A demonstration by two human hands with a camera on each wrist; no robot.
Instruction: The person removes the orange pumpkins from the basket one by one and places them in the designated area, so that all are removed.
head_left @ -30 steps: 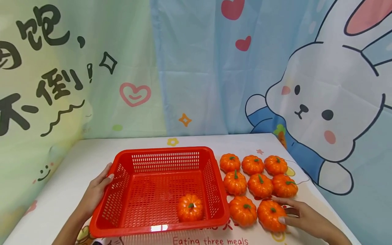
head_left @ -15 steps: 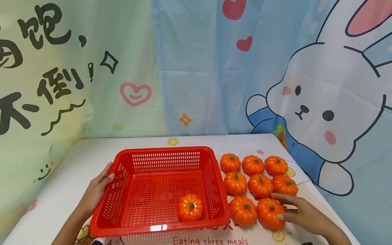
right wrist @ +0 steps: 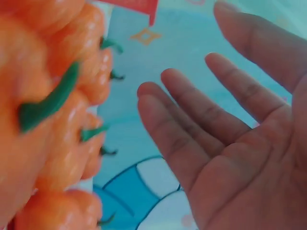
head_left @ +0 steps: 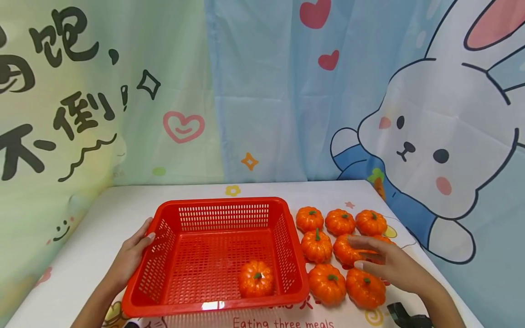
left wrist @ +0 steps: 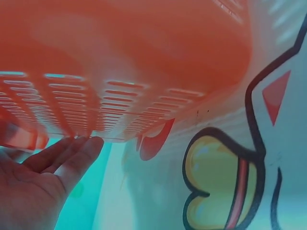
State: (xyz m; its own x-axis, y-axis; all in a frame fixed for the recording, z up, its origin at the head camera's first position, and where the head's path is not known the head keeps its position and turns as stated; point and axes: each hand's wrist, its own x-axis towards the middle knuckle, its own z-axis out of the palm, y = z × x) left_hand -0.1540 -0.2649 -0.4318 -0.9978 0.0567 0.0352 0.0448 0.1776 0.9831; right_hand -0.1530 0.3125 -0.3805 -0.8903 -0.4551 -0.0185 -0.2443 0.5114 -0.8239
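My left hand grips the left side of a red plastic basket, thumb at the rim. In the left wrist view, its fingers lie against the slotted outer wall. Inside the basket, toward the front right, sits one orange toy pumpkin with a green stem. My right hand hovers over the rows of pumpkins on the right, its fingers spread and holding nothing. It partly hides the pumpkins in the middle row. Just in front of it lies the front right pumpkin.
Several more pumpkins, such as the back left one, stand in rows close against the basket's right side. A black object shows below my right wrist. A printed cloth covers the table, and a cartoon curtain hangs behind it.
My right hand has left the front right pumpkin, rising and moving back over the middle row. That pumpkin stays on the table. My left hand and the basket hold still.
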